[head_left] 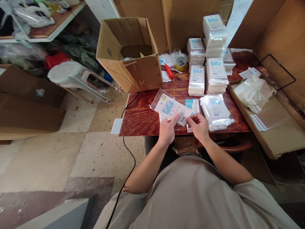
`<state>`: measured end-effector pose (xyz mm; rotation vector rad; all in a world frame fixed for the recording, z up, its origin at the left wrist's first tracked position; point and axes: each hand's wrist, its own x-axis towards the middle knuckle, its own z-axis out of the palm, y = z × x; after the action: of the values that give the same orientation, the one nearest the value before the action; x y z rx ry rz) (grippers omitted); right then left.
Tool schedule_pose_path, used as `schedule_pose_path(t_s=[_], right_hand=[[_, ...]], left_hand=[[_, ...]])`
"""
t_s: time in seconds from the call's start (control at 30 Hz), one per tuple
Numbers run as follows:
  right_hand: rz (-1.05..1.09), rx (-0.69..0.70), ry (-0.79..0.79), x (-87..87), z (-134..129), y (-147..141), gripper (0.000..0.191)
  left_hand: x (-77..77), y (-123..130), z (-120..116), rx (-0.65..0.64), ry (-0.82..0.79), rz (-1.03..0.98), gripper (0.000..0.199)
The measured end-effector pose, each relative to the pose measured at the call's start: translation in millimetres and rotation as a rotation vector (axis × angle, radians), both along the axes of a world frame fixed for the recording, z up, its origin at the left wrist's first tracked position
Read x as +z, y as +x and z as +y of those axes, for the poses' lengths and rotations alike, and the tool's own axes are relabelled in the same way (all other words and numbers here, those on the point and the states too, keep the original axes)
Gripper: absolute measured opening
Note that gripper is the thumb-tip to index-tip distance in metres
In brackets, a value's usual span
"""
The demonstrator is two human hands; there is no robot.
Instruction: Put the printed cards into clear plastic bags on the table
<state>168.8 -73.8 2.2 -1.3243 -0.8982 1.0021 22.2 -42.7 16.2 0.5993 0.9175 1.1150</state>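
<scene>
A white printed card in a clear plastic sleeve (pixel 168 106), with a blue picture and a small yellow mark, is held tilted above the table's front edge. My left hand (pixel 167 129) grips its lower edge, thumb on top. At the card's right end, my right hand (pixel 199 126) has thumb and forefinger pinched together on the corner. Partly behind that hand lies a sheet of blue, white and yellow stickers (pixel 193 105). Just right of it, a loose pile of similar sleeved cards (pixel 217 111) rests on the reddish wooden table (pixel 138 117).
Several stacks of sleeved cards (pixel 216 71) stand behind the pile. An open cardboard box (pixel 143 74) stands at the table's left. Near it lie a tape roll (pixel 181 63) and a red-handled tool (pixel 169 71). A shallow carton (pixel 274 127) sits right; a stool (pixel 69 74) stands left.
</scene>
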Motion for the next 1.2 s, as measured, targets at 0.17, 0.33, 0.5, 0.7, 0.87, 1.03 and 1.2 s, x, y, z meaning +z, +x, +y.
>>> schedule_pose_path(t_s=[0.17, 0.33, 0.5, 0.7, 0.87, 1.03, 1.2], right_hand=[[-0.074, 0.103, 0.004, -3.4, 8, 3, 0.051], [0.063, 0.212, -0.047, 15.9, 4, 15, 0.051], [-0.333, -0.195, -0.058, 16.6, -2, 88, 0.047], [-1.180, -0.463, -0.093, -2.7, -1, 139, 0.043], [-1.401, 0.242, 0.223, 10.1, -8, 81, 0.030], [-1.576, 0.801, 0.089, 22.4, -10, 49, 0.025], [-1.611, 0.960, 0.034, 37.6, -12, 54, 0.022]], left_hand=[[-4.7, -10, -1, -0.172, -0.019, 0.096, 0.059], [-8.2, -27, 9, -0.471, 0.096, 0.335, 0.058], [-11.2, -46, 28, -0.131, 0.334, 1.162, 0.052], [-20.9, -63, 55, -0.171, 0.122, 1.576, 0.058], [-21.0, -71, 67, -0.228, 0.138, 1.548, 0.027], [-5.9, -77, 63, -0.330, 0.192, 1.715, 0.038], [-1.6, -78, 52, -0.155, 0.350, 1.675, 0.041]])
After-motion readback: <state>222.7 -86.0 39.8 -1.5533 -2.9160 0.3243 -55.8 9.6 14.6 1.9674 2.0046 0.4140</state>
